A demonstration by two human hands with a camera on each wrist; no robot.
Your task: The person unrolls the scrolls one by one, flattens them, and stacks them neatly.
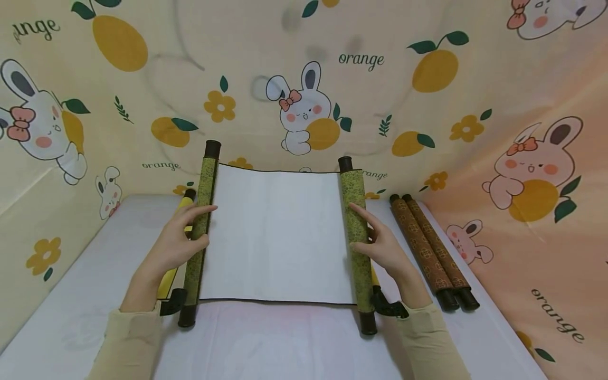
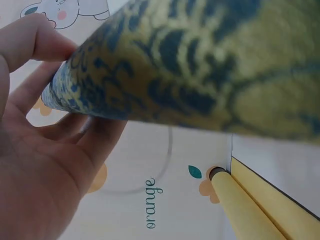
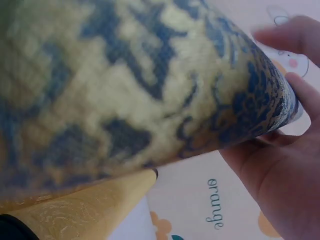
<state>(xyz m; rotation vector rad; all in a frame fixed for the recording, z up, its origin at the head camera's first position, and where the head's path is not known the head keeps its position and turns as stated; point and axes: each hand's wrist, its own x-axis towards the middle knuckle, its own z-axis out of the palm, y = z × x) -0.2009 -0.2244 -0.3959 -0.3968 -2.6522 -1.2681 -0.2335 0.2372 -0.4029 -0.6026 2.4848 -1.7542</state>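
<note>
Item one, as my head view gives it: a wide hanging scroll with a blank white sheet edged in a thin dark line, its two sides wound into thick yellow-green rolls with dark floral patterning, the left roll and the right roll, each capped with black knobs. It stands open before the person, raised at a slant over a white-covered surface; I cannot fairly tell whether the lower knobs touch down. Holding it, a pair of bare hands: the left hand is curled about the left roll, index finger and thumb on its inner side, and the right hand clasps the right roll in the same manner, mirrored. Both wrists carry black fittings above cream sleeves. Item two: plain yellow rolls with black ends, one beneath the left roll, the other beneath the right, both partly hidden in my head view. Item three: two brown patterned rolls with black ends, the inner brown roll and the outer brown roll, lying side by side at the right. Backing: cream fabric printed with rabbits, oranges, flowers and the word "orange".
</note>
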